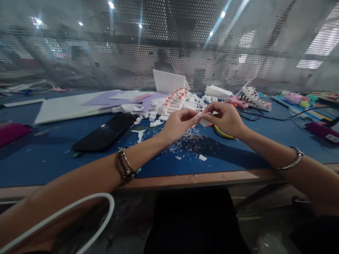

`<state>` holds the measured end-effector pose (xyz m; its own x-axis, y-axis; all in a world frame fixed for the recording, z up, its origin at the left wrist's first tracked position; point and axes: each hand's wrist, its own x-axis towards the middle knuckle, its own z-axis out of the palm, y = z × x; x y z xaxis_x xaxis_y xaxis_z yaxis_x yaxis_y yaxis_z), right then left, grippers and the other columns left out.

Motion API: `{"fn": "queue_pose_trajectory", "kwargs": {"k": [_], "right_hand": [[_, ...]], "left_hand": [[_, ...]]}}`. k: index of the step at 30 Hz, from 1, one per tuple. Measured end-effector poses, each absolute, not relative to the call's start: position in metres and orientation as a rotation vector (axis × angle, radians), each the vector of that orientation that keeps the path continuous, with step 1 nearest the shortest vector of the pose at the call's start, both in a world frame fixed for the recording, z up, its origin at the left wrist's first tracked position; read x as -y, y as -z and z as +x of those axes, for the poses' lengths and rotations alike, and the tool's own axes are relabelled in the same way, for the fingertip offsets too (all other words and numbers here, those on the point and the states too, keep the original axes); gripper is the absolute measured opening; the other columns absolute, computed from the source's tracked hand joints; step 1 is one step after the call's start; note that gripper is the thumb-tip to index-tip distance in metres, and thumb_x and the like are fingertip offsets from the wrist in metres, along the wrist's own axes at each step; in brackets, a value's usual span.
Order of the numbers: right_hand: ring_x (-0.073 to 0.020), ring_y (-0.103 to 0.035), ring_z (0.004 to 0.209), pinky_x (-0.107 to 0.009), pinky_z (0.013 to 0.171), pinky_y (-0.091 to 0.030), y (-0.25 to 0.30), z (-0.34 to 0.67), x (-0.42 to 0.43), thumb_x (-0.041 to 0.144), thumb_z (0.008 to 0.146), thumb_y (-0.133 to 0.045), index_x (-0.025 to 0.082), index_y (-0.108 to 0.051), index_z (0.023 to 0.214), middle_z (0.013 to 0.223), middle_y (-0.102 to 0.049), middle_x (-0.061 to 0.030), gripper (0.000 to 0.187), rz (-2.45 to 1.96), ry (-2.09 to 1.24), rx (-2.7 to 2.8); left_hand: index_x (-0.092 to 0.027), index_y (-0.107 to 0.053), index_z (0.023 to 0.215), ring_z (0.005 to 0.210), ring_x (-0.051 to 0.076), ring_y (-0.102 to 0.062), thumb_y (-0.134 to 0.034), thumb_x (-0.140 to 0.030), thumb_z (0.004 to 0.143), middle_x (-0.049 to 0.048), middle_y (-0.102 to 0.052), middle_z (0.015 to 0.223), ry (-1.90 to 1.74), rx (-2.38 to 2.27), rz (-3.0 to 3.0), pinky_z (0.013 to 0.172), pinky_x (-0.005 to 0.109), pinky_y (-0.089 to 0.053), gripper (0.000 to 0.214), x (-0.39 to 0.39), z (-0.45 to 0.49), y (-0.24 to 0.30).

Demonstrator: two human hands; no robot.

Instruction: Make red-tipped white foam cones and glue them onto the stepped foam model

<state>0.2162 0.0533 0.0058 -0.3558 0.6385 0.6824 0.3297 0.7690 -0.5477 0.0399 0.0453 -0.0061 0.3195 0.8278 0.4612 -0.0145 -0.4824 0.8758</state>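
My left hand [180,123] and my right hand [226,118] meet above the blue table [47,155]. Both pinch a small white foam piece [204,120] between their fingertips. Under the hands lies a scatter of small white and grey shavings [192,141]. Just behind my right hand a yellow-handled tool [224,134] lies on the table, mostly hidden. A stack of white pieces with red tips [176,100] stands behind my left hand.
A black phone [106,134] lies left of my hands. White and purple sheets [79,104] lie at back left. A pink glue gun [235,101] and a second red-tipped stack [254,97] are at back right. A perforated screen [169,46] closes the far side.
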Motion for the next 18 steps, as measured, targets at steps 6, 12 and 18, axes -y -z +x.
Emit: {"fn": "queue_pose_trajectory", "kwargs": {"k": [6,12,18], "right_hand": [[-0.0087,-0.054,0.063,-0.021,0.057,-0.046,-0.0097,0.2139,-0.0494,0.031,0.072,-0.063,0.014,-0.059,0.075,0.068,-0.058,0.0001,0.018,-0.719,-0.494,1.910],[-0.0070,-0.053,0.059,-0.020,0.054,-0.043,-0.0082,0.2122,-0.0514,0.029,0.073,-0.062,0.013,-0.058,0.075,0.067,-0.058,0.0010,0.016,-0.708,-0.632,1.883],[-0.0048,-0.051,0.055,-0.017,0.051,-0.040,-0.0073,0.2103,-0.0504,0.030,0.070,-0.066,0.014,-0.054,0.073,0.062,-0.055,0.0033,0.021,-0.642,-0.919,1.772]], "left_hand": [[-0.014,-0.066,0.083,0.066,0.010,-0.053,-0.068,-0.031,0.069,0.0017,-0.064,0.075,-1.318,-0.748,1.715,0.065,0.023,-0.042,0.022,-0.0425,0.0416,0.0038],[-0.015,-0.066,0.078,0.064,0.009,-0.051,-0.071,-0.032,0.065,0.0004,-0.063,0.070,-1.315,-0.713,1.609,0.064,0.022,-0.042,0.022,-0.0450,0.0414,0.0075],[-0.019,-0.069,0.085,0.064,0.009,-0.052,-0.070,-0.033,0.067,0.0002,-0.062,0.071,-1.275,-0.593,1.506,0.064,0.024,-0.042,0.023,-0.0499,0.0407,0.0123]]}}
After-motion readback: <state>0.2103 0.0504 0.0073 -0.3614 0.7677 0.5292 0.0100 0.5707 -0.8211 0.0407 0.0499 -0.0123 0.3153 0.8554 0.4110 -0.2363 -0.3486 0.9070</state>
